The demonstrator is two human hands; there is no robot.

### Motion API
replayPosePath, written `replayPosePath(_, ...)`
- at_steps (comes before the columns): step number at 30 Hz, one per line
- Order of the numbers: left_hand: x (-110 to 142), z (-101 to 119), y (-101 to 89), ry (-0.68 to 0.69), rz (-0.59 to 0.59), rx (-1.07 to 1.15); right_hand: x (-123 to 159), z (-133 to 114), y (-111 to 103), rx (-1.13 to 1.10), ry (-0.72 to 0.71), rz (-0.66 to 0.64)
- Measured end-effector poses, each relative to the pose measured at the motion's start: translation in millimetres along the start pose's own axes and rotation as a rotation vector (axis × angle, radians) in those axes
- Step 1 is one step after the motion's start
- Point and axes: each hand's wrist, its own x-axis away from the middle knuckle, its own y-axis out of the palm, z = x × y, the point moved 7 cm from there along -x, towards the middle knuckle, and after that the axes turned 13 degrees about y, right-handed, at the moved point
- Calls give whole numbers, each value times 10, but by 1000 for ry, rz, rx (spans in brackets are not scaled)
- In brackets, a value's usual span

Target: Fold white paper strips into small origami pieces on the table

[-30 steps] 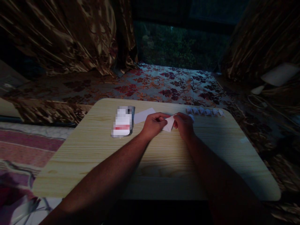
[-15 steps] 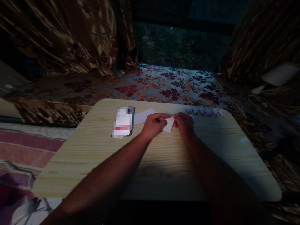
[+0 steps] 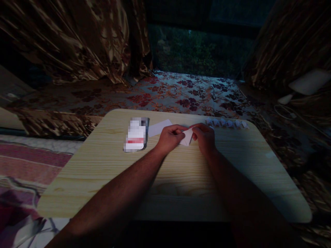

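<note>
A small piece of folded white paper [image 3: 186, 137], with crease lines on its face, is held between my two hands over the table. My left hand [image 3: 170, 138] grips its left side, the thumb lying on top. On the other side, my right hand [image 3: 205, 137] pinches the upper right corner between thumb and bent fingers. A flat sheet of white paper [image 3: 159, 127] lies just beyond my left hand. Several small folded paper pieces [image 3: 226, 122] stand in a row near the far right edge, beyond my right hand.
A phone-like object [image 3: 136, 135], partly pixelated, lies left of the sheet on the wooden table [image 3: 90, 165]. A small pale scrap [image 3: 270, 155] is near the right edge. Behind the table is a ledge with floral cloth [image 3: 191, 91]; a white lamp [image 3: 309, 82] stands at the right.
Both hands keep their hold on the folded paper in nearly the same place. Only a very slight shift of the view shows.
</note>
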Motion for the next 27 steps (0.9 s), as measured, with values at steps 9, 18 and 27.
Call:
replayPosePath(9,-1,12,8,10,-10,-4,-11,6,-11,-48,-11,3)
replayPosePath(18,3,29,1,15,8,-16,-37,39,18,-95,6,-65)
replayPosePath(27,-22,-26,-29,20,20,0,13,-28,36,-15,-13,-38)
